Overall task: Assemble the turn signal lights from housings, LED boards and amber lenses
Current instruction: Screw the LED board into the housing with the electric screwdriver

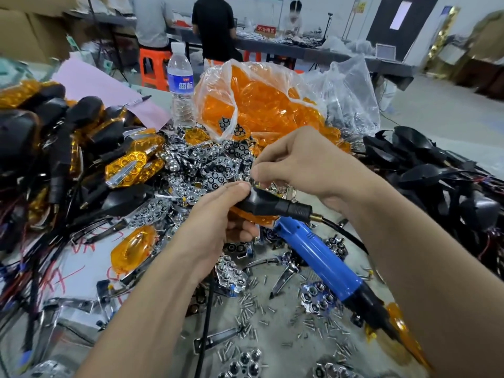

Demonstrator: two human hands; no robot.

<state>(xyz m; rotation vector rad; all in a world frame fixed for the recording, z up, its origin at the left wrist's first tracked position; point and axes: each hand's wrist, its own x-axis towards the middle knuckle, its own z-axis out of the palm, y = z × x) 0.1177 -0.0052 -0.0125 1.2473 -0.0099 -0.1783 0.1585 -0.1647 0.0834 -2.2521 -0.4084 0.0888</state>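
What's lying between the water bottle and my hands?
Head view: a heap of chrome reflector pieces, from the water bottle to the left hand and right hand.

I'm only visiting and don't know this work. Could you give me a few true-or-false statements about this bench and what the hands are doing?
1. The left hand holds a black housing. True.
2. The right hand holds the blue screwdriver. False: the screwdriver lies on the table, and the right hand pinches at the housing's end.
3. The bottle lies on its side. False: it stands upright with its cap on.
4. Loose screws are scattered on the table. True.
5. The clear bag holds amber lenses. True.
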